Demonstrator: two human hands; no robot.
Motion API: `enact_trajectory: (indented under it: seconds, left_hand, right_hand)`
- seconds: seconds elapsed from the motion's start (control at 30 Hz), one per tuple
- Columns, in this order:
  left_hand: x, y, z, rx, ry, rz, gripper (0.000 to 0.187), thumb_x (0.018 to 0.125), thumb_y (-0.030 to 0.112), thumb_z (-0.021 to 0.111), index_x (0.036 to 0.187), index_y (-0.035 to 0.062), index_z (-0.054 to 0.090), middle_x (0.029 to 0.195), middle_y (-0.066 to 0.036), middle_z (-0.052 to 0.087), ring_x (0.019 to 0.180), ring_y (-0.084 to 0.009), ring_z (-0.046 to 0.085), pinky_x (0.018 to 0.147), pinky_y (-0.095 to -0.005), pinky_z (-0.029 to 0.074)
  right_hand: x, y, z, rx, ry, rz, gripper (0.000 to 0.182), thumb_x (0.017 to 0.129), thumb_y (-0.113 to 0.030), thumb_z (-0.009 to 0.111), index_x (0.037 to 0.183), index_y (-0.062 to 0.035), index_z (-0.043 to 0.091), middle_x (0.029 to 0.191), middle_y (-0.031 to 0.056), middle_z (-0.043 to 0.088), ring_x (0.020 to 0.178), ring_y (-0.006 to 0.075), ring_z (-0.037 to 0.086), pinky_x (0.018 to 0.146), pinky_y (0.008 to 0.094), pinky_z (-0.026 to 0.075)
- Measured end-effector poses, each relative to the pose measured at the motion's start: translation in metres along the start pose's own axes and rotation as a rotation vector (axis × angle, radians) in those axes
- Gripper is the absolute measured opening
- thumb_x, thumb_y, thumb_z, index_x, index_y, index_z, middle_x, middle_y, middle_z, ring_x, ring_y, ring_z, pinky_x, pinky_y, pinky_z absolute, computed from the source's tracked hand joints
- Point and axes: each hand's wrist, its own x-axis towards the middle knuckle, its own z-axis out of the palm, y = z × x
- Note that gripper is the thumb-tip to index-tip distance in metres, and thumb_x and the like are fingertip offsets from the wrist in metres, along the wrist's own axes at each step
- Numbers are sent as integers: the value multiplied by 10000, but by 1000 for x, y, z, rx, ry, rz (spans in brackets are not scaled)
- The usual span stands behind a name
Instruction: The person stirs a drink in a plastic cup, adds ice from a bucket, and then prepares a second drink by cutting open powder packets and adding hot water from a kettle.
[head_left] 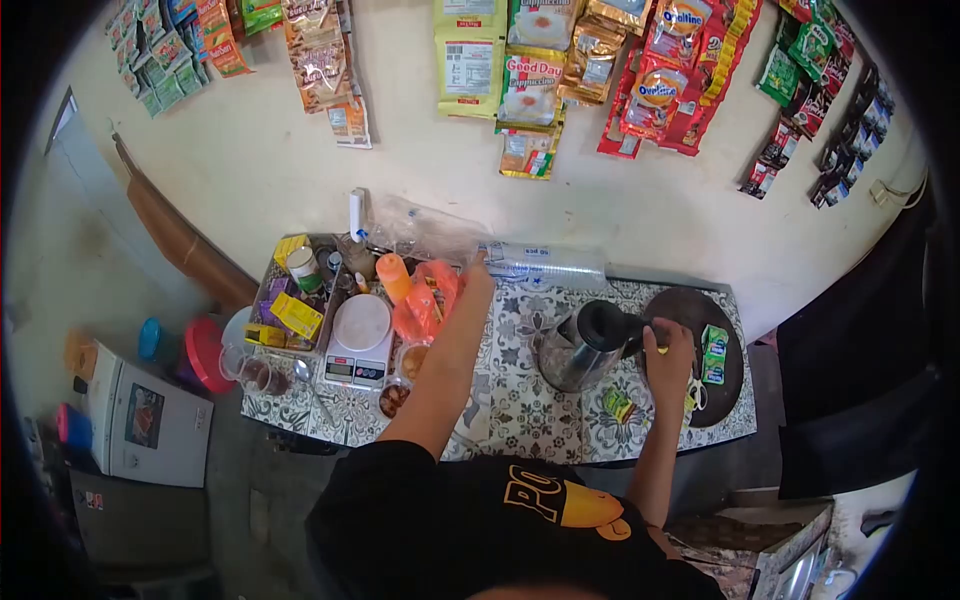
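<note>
My right hand [670, 358] is wrapped round the dark handle of a steel kettle [577, 352] with a black lid, standing on the patterned tabletop. At the back, my left hand [478, 270] reaches to the near end of a clear sleeve of stacked plastic cups [548, 264], where it meets a crumpled clear plastic bag [425, 228]. Its fingers are mostly hidden behind the hand. Close to the left forearm lie an orange plastic bag [430, 300] and an orange squeeze bottle [393, 277]. A small green-yellow sachet [618, 405] lies in front of the kettle.
A dark round tray [690, 300] bears green packets [714, 354], with scissors [698, 394] at its edge. To the left stand a kitchen scale [360, 340], a box of tins and packets [300, 342] and clear cups [256, 376]. Sachet strips [530, 90] hang on the wall.
</note>
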Motion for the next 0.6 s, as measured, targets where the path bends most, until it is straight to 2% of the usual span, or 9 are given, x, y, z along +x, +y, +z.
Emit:
enact_trajectory:
  seconds: [0.03,0.1,0.17,0.2,0.37,0.43,0.5,0.57,0.6]
  left_hand:
    - [-57,8,14,85,193,97,621,711,157,810,1207,-3,472,1275,-203,536,1118,-302,543,920,-406,491]
    - [-16,-10,14,45,150,202,665,670,146,839,1176,-24,443,1213,-192,550,1069,-307,555,902,-410,490]
    - [5,-23,12,163,99,459,698,633,137,863,1160,-28,437,1108,-175,563,1003,-296,559,862,-413,487]
    - [-5,-22,12,167,107,459,698,633,137,863,1160,-28,437,1108,-175,563,1003,-296,559,862,-413,487]
    - [-113,24,41,371,-28,1054,673,600,146,887,1093,-9,454,1034,-145,567,915,-269,570,819,-400,487]
    - [-157,47,53,389,-122,1056,667,598,127,877,1100,3,457,1026,-141,579,916,-273,586,822,-399,488]
    - [-190,64,60,408,-224,1057,662,595,109,868,1107,14,459,1017,-137,590,916,-276,601,824,-398,490]
    - [-208,75,66,486,-451,1119,663,582,84,845,1123,33,467,1022,-163,611,925,-321,628,818,-411,501]
    - [-205,73,68,634,-412,1079,708,558,101,838,1162,34,475,1097,-188,603,994,-353,605,869,-427,475]
  right_hand:
    - [7,-13,-4,2,8,-5,282,848,-219,678,1030,-8,636,936,162,592,942,336,594,844,394,457]
    - [23,-37,-6,273,-149,-46,224,855,-165,664,1039,-38,646,964,143,609,936,297,609,818,366,480]
    - [38,-63,2,421,-217,-84,219,856,-130,654,1061,-54,645,991,136,634,916,252,632,805,324,494]
    - [45,-80,4,455,-275,-178,231,853,-116,656,1071,-43,641,998,136,645,909,237,640,800,320,499]
    - [85,-157,11,635,-268,-601,320,818,-81,686,1115,5,603,1003,131,661,916,233,651,834,326,502]
    - [99,-193,2,744,-225,-737,403,808,-91,696,1181,-6,566,1077,126,647,969,232,637,862,337,496]
    - [116,-217,-5,650,-258,-811,632,773,-135,741,1326,-24,453,1241,174,554,1117,270,569,937,376,464]
    - [135,-222,15,565,-199,-787,741,758,-169,763,1375,-24,378,1295,205,490,1176,305,516,974,392,438]
    - [145,-218,28,485,-149,-765,854,742,-203,785,1424,-23,304,1348,236,426,1235,340,463,1010,409,413]
